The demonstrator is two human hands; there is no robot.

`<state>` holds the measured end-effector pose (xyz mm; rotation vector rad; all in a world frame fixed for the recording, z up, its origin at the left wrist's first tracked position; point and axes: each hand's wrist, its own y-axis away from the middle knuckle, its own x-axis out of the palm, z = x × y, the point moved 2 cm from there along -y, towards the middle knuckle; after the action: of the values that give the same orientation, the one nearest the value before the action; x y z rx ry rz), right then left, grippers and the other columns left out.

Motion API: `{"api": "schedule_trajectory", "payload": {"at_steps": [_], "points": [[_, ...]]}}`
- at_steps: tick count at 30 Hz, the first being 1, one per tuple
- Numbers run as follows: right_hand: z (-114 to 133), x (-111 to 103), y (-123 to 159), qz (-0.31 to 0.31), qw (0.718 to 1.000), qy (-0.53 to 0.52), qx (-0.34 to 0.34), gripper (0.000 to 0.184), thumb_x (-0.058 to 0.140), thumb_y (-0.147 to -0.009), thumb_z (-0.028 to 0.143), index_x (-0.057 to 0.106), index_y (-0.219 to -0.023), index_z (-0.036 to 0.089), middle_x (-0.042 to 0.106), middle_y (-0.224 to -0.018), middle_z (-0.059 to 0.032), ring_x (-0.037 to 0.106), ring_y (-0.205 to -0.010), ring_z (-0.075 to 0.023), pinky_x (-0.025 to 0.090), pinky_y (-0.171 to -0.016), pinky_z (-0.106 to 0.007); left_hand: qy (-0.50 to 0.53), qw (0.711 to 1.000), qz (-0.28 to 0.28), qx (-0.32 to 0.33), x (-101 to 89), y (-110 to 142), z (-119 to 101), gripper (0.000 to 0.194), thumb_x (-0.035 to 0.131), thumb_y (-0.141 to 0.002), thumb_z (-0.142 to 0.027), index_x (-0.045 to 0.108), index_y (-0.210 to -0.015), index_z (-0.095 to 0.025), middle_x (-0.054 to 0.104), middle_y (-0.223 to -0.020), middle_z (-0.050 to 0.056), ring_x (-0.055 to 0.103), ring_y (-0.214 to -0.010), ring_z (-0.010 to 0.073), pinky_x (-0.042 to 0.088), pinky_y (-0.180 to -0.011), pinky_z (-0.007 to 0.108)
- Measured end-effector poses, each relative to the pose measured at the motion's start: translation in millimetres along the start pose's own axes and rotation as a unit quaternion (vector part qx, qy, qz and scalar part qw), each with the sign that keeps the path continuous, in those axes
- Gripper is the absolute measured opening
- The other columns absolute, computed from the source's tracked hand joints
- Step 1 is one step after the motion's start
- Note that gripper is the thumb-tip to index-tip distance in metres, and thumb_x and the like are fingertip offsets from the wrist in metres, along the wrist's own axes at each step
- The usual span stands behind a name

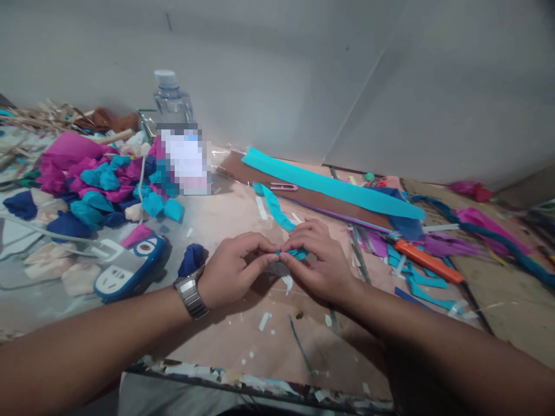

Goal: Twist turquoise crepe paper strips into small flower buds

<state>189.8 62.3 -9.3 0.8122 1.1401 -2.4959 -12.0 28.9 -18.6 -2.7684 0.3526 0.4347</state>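
Both my hands meet at the middle of the table, pinching one end of a narrow teal crepe paper strip (274, 209). My left hand (234, 268), with a metal watch on its wrist, has thumb and forefinger closed on the strip's rolled end. My right hand (318, 260) presses its fingers together on the same end from the right. The strip trails away from my fingers toward a long teal paper band (333, 185) lying on a brown sheet.
A heap of magenta, teal and blue crumpled paper balls (93, 185) lies at left, with a water bottle (173, 104) behind. A blue-white device (130, 266) sits left of my hands. An orange cutter (427, 261) and paper scraps lie at right. A wall stands close behind.
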Motion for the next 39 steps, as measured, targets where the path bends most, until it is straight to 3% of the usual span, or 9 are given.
{"api": "schedule_trajectory", "payload": {"at_steps": [8, 18, 24, 30, 39], "points": [[-1.1, 1.3, -1.1, 0.007, 1.000, -0.003, 0.014, 0.006, 0.077, -0.091, 0.028, 0.072, -0.090, 0.025, 0.074, -0.085, -0.0028, 0.065, -0.090, -0.0233, 0.047, -0.093, -0.046, -0.023, 1.000, 0.001, 0.009, 0.6, 0.4, -2.7, 0.016, 0.062, -0.102, -0.029, 0.074, -0.108, -0.020, 0.078, -0.107, 0.006, 0.074, -0.100, 0.0198, 0.057, -0.091, 0.031], [-2.8, -0.1, -0.9, -0.001, 1.000, -0.027, 0.000, 0.015, 0.084, -0.087, 0.032, 0.071, -0.086, 0.023, 0.073, -0.085, -0.0025, 0.066, -0.087, -0.0223, 0.045, -0.091, -0.045, 0.001, 0.999, 0.024, 0.041, 4.4, 3.3, -4.9, 0.035, 0.059, -0.101, -0.022, 0.060, -0.136, -0.023, 0.072, -0.134, 0.008, 0.071, -0.122, 0.0229, 0.056, -0.104, 0.034], [-2.3, 0.2, -0.6, -0.006, 0.999, -0.031, -0.020, 0.017, 0.085, -0.086, 0.030, 0.070, -0.085, 0.023, 0.071, -0.083, -0.0026, 0.065, -0.087, -0.0226, 0.046, -0.090, -0.045, 0.002, 0.999, 0.029, 0.045, 3.2, 2.8, -6.3, 0.028, 0.056, -0.103, -0.021, 0.064, -0.130, -0.023, 0.075, -0.126, 0.006, 0.072, -0.115, 0.0201, 0.055, -0.102, 0.032], [1.8, 0.0, -2.2, 0.008, 0.999, -0.034, -0.015, 0.003, 0.075, -0.092, 0.023, 0.072, -0.092, 0.023, 0.074, -0.088, -0.0032, 0.066, -0.088, -0.0217, 0.046, -0.093, -0.047, 0.036, 0.999, 0.015, 0.018, 1.6, 1.2, 0.5, 0.016, 0.052, -0.106, -0.025, 0.064, -0.116, -0.020, 0.074, -0.112, 0.005, 0.072, -0.102, 0.0175, 0.055, -0.093, 0.030], [0.3, -0.2, -1.6, 0.007, 1.000, -0.018, -0.007, 0.006, 0.076, -0.091, 0.025, 0.071, -0.087, 0.024, 0.071, -0.082, -0.0028, 0.065, -0.085, -0.0217, 0.046, -0.092, -0.047, 0.037, 0.999, 0.040, -0.007, 4.7, 3.1, -0.8, 0.016, 0.054, -0.106, -0.028, 0.063, -0.117, -0.022, 0.073, -0.109, 0.004, 0.072, -0.097, 0.0169, 0.055, -0.087, 0.030]]}}
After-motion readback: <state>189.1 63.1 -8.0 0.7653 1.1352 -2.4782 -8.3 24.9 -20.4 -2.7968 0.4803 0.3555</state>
